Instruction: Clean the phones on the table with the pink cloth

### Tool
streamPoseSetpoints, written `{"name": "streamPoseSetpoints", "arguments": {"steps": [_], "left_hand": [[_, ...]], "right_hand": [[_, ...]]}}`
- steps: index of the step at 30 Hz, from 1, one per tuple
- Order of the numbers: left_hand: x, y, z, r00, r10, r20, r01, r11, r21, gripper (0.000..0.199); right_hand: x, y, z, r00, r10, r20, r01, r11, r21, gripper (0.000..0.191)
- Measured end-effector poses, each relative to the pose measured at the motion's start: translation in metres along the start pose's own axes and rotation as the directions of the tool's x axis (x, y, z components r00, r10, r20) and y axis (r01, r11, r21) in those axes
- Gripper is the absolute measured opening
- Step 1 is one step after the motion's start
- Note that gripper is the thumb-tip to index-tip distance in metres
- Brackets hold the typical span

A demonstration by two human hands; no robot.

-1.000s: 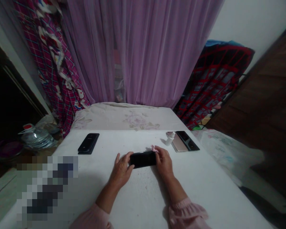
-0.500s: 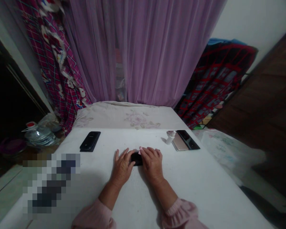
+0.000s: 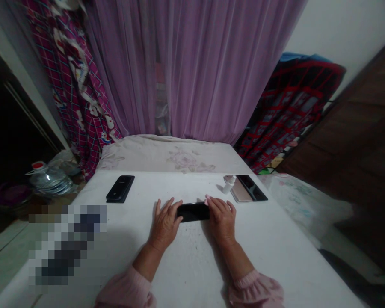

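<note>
A black smartphone [image 3: 193, 211] lies flat and sideways on the white table [image 3: 192, 261], between my hands. My left hand [image 3: 165, 224] rests on the table with its fingers apart, its fingertips at the phone's left end. My right hand [image 3: 221, 218] sits at the right end, pinching a small pink cloth [image 3: 207, 199] against the phone's top corner. Most of the phone's face shows, but its right end is partly hidden by my fingers.
Farther back on the table lie a black phone in a case [image 3: 120, 189], a small white spray bottle [image 3: 228, 185], and a rose-gold phone [image 3: 240, 192] beside a black phone [image 3: 253, 188]. A floral bedcover [image 3: 167, 156] lies behind the table's far edge.
My hands have moved apart from over the phone to its two ends, uncovering its face. The pink cloth has moved right along the phone's top edge.
</note>
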State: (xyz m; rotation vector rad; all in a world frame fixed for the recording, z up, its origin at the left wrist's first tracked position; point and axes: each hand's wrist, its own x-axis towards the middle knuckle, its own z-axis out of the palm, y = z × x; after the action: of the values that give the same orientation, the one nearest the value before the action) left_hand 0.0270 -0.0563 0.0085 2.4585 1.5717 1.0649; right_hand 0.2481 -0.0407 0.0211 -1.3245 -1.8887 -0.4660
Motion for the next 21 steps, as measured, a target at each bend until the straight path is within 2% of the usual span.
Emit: {"name": "streamPoseSetpoints", "arguments": {"steps": [6, 9, 11, 13, 17, 21], "left_hand": [[-0.001, 0.000, 0.000, 1.000, 0.019, -0.008, -0.018, 1.000, 0.022, 0.053], [-0.001, -0.001, 0.000, 0.999, 0.027, -0.016, -0.027, 0.999, 0.025, 0.051], [-0.001, 0.000, 0.000, 0.999, 0.030, -0.015, -0.029, 0.999, 0.020, 0.050], [-0.001, 0.000, 0.000, 0.999, 0.030, -0.014, -0.030, 0.999, 0.012, 0.050], [-0.001, 0.000, 0.001, 0.999, 0.042, -0.021, -0.042, 0.999, -0.006, 0.051], [-0.001, 0.001, 0.002, 0.999, 0.047, -0.021, -0.048, 0.999, -0.015, 0.051]], "right_hand": [[0.007, -0.056, 0.016, 0.998, -0.059, 0.025, 0.054, 0.987, 0.151, 0.028], [0.010, -0.067, 0.018, 0.997, -0.059, 0.043, 0.051, 0.984, 0.168, 0.028], [0.009, -0.059, 0.014, 0.996, -0.076, 0.052, 0.067, 0.985, 0.159, 0.027], [0.006, -0.041, 0.008, 0.996, -0.072, 0.046, 0.066, 0.990, 0.124, 0.026], [-0.004, 0.001, -0.001, 1.000, 0.014, 0.015, -0.014, 1.000, 0.013, 0.027], [-0.015, 0.016, 0.006, 0.992, 0.115, -0.044, -0.113, 0.992, 0.051, 0.029]]}}
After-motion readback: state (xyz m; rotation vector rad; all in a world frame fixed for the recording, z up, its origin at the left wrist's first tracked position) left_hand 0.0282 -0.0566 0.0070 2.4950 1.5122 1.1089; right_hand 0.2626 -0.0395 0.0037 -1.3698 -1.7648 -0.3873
